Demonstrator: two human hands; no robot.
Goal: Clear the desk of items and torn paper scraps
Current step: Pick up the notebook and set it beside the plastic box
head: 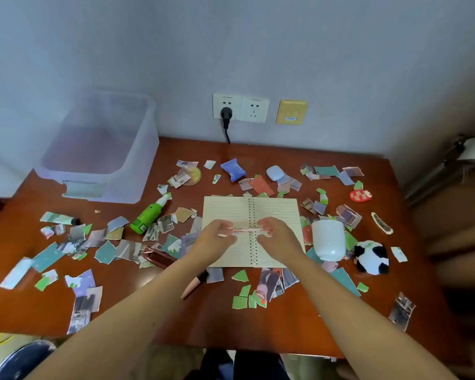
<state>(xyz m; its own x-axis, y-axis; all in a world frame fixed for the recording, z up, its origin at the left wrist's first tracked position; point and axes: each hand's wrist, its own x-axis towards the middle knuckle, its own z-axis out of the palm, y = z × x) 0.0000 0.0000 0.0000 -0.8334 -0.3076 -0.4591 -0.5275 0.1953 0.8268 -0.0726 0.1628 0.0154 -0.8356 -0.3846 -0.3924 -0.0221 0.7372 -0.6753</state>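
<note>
Two ends of a pinkish pen (247, 229) are pinched, one by the left hand (217, 238), one by the right hand (276, 234), level over the open spiral notebook (231, 212) at desk (203, 325) centre. Pen judged light, stiff, smooth; a mid-barrel grip suits. White cup (328, 237) at 3 o'clock judged fragile. Translucent bin (99, 149) stands open at 10 o'clock; room above the scraps (104, 252) is judged free.

Before me on the brown wooden table (285, 325) lies an open spiral-bound notebook (277, 212), a green plastic spray bottle (148, 215) left of it, a white cup (328, 239) right.
</note>
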